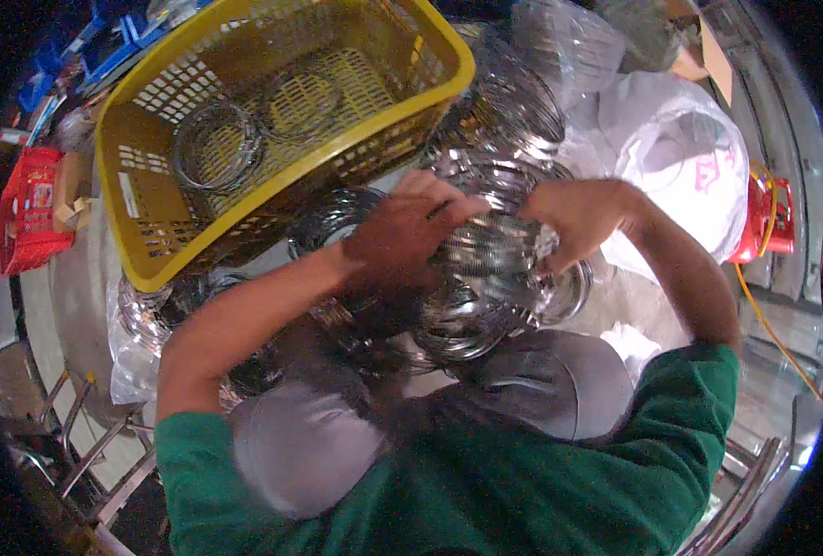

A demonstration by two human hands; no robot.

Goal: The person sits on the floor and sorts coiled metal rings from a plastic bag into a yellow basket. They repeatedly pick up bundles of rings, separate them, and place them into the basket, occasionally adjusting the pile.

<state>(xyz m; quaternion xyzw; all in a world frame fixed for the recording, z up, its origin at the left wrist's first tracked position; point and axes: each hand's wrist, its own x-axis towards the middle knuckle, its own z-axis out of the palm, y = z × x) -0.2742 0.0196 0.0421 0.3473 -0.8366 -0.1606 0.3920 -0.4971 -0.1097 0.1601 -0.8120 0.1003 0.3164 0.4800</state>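
Note:
A stack of shiny metal rings (486,246) is held between my hands above my lap. My right hand (574,218) curls round its right end, thumb and fingers bent against the metal. On the left side, my left hand (407,232) has its fingers bent over the rings' edge; its palm side is hidden. More loose metal rings (467,329) lie in a heap below the stack, and others (337,218) show beside my left wrist. Beyond my hands, a larger pile of metal rings (513,111) reaches toward clear plastic wrapping.
A yellow perforated plastic basket (300,167) stands tilted at the far left, with a few wire ring bundles (217,144) inside. A white sack (680,157) stands at the right, near a red object with a yellow hose (759,315). A red crate (31,213) sits far left.

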